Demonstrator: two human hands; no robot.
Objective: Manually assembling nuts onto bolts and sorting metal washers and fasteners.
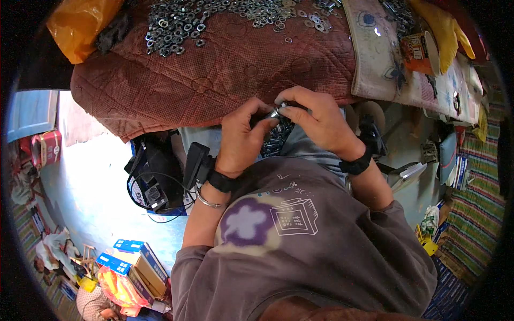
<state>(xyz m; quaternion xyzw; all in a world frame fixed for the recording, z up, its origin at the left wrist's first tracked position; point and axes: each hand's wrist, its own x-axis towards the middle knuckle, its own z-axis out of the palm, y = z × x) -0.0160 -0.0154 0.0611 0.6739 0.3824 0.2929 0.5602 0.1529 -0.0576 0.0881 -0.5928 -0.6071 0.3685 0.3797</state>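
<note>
Just past the near edge of the cloth-covered table, my two hands meet over my lap. My left hand (241, 136) pinches a short shiny metal bolt (275, 113) between thumb and fingers. At the bolt's other end, the thumb and forefinger of my right hand (323, 122) close on a small metal piece (284, 105), perhaps a nut or washer; its exact kind is too small to tell. Below the fingers, a pile of dark metal bolts (276, 140) lies in my lap, partly hidden by my hands.
Loose nuts (174, 35) and flat washers (267, 13) spread over the far part of the reddish-brown quilted cloth (230, 69). A paper cup (420, 53) stands at the right beside a yellow cloth (450, 32). A black bag (155, 182) and blue-and-white boxes (134, 262) are at the lower left.
</note>
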